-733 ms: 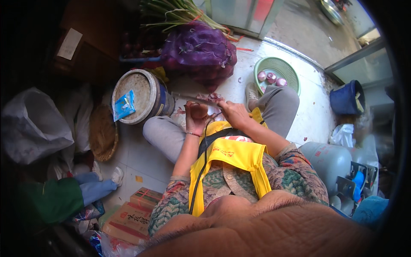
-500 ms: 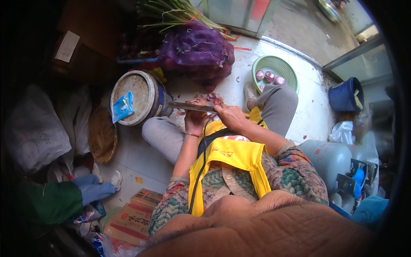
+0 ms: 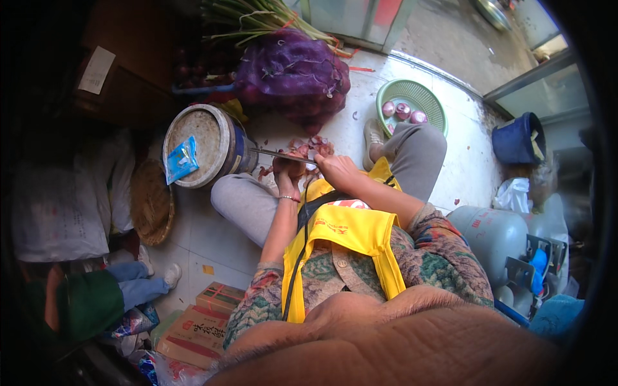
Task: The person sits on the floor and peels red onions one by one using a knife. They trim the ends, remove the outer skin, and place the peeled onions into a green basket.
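My right hand (image 3: 338,172) is closed round the handle end of a long-bladed knife (image 3: 280,154). The blade points left, seen nearly edge-on, and crosses just above my left hand (image 3: 287,175). The fingers of that left hand curl round a red onion, mostly hidden by the fingers and the blade. Loose onion skins (image 3: 322,145) lie on the floor just beyond both hands. A green plastic basket (image 3: 432,96) farther right holds several peeled red onions (image 3: 403,110).
A lidded bucket (image 3: 215,138) with a blue packet (image 3: 182,161) on top stands left of my knees. Beyond is a purple mesh sack (image 3: 293,71) of onions. A gas cylinder (image 3: 487,229) and dark blue bucket (image 3: 517,143) stand right. Another person's legs (image 3: 136,283) show at lower left.
The knife has turned from showing its broad face to nearly edge-on. My right hand has shifted slightly left, while my left hand stays at about the same place.
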`<act>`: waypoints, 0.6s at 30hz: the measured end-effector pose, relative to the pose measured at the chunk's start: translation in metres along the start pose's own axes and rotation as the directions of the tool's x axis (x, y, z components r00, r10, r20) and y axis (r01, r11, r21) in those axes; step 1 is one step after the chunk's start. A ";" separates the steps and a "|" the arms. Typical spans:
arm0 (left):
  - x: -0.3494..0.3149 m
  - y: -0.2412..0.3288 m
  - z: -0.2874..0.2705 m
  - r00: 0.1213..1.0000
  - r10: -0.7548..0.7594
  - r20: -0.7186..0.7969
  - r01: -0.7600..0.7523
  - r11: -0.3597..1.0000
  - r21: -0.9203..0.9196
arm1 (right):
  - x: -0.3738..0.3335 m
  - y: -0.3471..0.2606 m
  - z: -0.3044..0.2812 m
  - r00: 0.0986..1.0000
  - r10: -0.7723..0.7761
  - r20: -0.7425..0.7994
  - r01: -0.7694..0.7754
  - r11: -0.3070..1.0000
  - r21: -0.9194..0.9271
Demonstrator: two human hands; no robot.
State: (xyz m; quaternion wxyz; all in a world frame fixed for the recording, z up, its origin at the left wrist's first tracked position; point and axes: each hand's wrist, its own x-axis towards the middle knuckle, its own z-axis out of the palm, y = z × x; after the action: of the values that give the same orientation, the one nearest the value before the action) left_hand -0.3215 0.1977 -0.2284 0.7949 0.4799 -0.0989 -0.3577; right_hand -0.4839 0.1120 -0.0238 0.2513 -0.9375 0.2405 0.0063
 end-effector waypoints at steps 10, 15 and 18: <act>-0.040 0.064 0.047 0.957 -0.263 -0.125 0.259 0.965 -0.047 | 0.016 0.001 0.000 0.996 0.033 -0.080 -0.027 0.996 0.081; -0.035 0.061 0.038 0.969 -0.247 -0.030 0.241 0.961 -0.138 | 0.010 -0.009 -0.006 0.996 0.007 -0.087 0.000 0.997 0.081; -0.032 0.051 0.031 0.978 -0.207 -0.035 0.201 0.971 -0.129 | 0.011 -0.010 -0.007 0.999 0.027 -0.044 -0.024 0.998 0.062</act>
State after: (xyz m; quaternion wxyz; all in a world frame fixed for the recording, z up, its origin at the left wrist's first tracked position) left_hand -0.3358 0.2117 -0.1634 0.7845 0.4454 -0.0071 -0.4314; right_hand -0.4702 0.1114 -0.0142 0.2747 -0.9261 0.2580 -0.0190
